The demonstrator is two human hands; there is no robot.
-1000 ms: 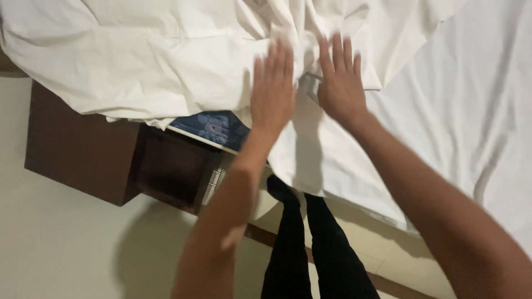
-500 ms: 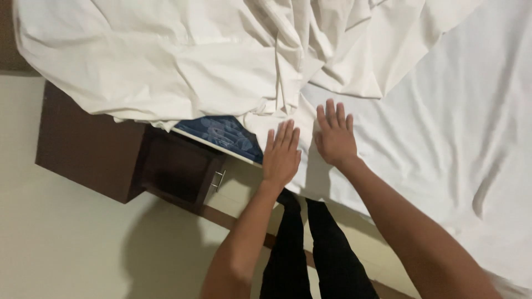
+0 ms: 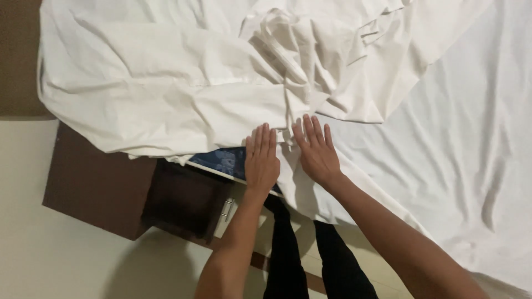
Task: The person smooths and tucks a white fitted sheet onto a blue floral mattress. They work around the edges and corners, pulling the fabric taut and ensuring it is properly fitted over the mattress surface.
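Well to the left of both hands and lower than them stands a dark brown wooden nightstand (image 3: 100, 188) on the pale floor (image 3: 66, 260), its open compartment facing toward the person's legs. Just to the left of the left hand, a blue patterned cloth (image 3: 221, 160) shows from under the bedding, its edge reaching under that hand's palm.

The left hand (image 3: 261, 160) lies flat and open, fingers together and stretched out, palm down at the lower edge of the crumpled white sheet (image 3: 166, 105). That sheet spreads in loose folds above and to the left of the hands, bunching into a ridge of creases right beyond the fingertips.

The right hand (image 3: 315, 150) sits just beside the left, apart by a narrow gap, also open and flat with fingers slightly spread, pressing on white fabric at the corner of the bed (image 3: 460, 166). To the right of this hand the smoother white bed surface runs on, lightly wrinkled. Below the two forearms, the person's legs in black trousers (image 3: 288, 254) stand on the floor.
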